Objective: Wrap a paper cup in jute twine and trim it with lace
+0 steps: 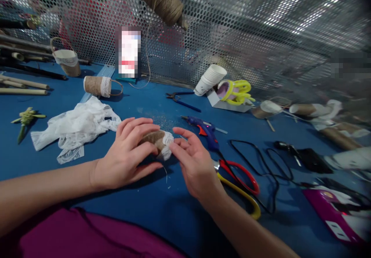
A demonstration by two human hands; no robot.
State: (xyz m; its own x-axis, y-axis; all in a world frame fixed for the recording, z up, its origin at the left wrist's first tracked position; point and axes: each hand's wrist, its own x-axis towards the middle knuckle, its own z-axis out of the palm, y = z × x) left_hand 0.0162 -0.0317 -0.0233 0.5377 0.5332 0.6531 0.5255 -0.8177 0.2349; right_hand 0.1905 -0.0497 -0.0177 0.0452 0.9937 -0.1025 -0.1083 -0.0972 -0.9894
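Wrapped round with brown twine, a small paper cup (155, 139) lies on its side in my left hand (126, 149), whose fingers curve over it. White lace trim (167, 153) circles the cup's right end. There my right hand (193, 163) has its thumb and fingertips closed at the lace edge. A thin loose thread hangs below the cup. Left of my hands lies a crumpled heap of white lace (78, 124). Just beyond my right hand rests a blue hot glue gun (207, 130).
Scissors (240, 176) and a black cable lie right, near a purple power strip (333, 215). Behind are pliers (184, 99), stacked paper cups (210, 79), finished twine cups (97, 86) and a phone (128, 53). A twine spool (159, 0) hangs on perforated metal.
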